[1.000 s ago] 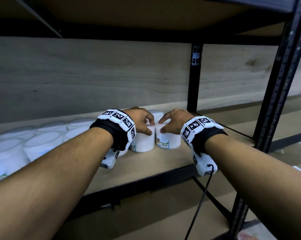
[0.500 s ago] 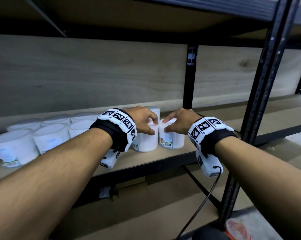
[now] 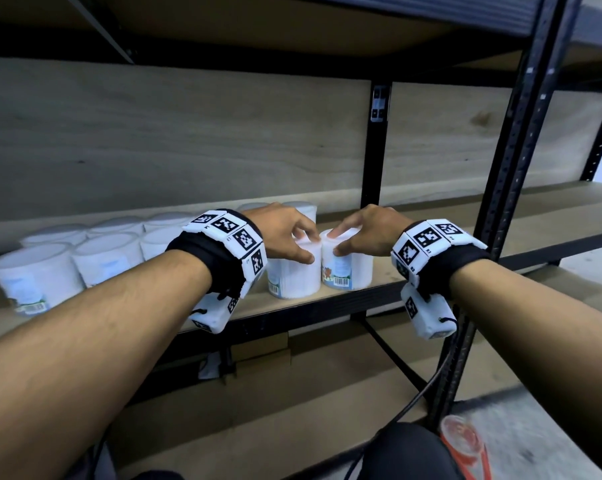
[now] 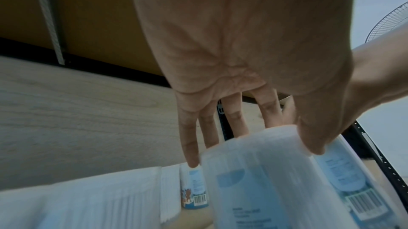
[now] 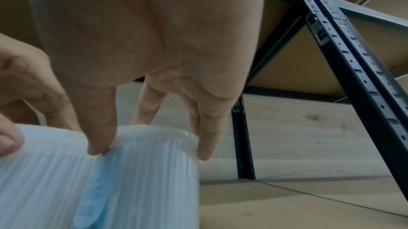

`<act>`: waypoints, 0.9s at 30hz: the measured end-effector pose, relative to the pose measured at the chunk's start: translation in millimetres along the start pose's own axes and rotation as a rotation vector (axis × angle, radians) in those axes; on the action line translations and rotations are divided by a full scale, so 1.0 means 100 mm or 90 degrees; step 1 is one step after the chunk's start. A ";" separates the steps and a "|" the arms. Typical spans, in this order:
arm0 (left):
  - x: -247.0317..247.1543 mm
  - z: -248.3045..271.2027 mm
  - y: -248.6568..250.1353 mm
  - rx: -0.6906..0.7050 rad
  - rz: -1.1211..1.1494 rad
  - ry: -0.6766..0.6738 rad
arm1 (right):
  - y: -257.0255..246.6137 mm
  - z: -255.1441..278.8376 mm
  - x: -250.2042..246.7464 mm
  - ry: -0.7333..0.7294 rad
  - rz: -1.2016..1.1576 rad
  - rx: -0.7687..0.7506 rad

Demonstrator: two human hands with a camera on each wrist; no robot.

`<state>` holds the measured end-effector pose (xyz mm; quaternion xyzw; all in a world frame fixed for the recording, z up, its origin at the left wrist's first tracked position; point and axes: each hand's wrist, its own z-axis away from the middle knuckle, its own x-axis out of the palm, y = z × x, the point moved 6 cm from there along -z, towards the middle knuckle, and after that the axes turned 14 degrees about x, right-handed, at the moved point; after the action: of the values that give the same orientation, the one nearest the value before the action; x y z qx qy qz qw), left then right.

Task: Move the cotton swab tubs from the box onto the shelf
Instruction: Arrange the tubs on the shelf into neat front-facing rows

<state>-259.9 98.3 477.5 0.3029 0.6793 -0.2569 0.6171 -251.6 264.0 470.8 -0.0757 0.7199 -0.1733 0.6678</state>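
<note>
The right hand [image 3: 368, 233] has its fingers [image 5: 101, 138] curled over the white lid of a translucent round plastic tub of cotton swabs with a blue label [image 3: 346, 261], thumb on the near side, little finger down the far side. The left hand [image 3: 278, 230] grasps a second tub of the same kind [image 3: 294, 275] by the lid, thumb at the rim nearest the right-hand tub. Both tubs stand upright on the wooden shelf board [image 3: 413, 271], touching each other, close to its front edge. Left of the left-hand tub, more tubs of this kind [image 3: 102, 254] stand in two rows, and at least one stands behind it. A black metal upright [image 3: 374, 150] rises behind the right-hand tub against the pale wooden back panel [image 3: 188, 140]. The box is not in view.

The step appears to be setting this pair down at the end of the rows. To do it well, keep both tubs flat on the board, slide them back from the front edge into line with the rows, then let go by lifting the fingers straight up so neither lid is tugged
</note>
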 end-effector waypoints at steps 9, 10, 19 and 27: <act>0.00 0.02 -0.03 -0.008 0.022 -0.014 | -0.06 0.06 -0.02 -0.035 0.051 -0.029; 0.00 0.02 -0.03 -0.011 0.030 -0.024 | -0.08 0.06 -0.02 -0.054 0.066 -0.032; 0.05 -0.07 -0.11 -0.079 0.021 -0.172 | -0.20 -0.11 -0.16 -0.086 0.153 0.076; 0.00 -0.09 -0.14 -0.082 0.012 -0.172 | -0.33 -0.19 -0.09 -0.079 0.159 0.104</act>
<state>-276.1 95.7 477.7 0.2314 0.6027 -0.2453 0.7232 -273.1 239.5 491.7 0.0584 0.6644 -0.1416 0.7315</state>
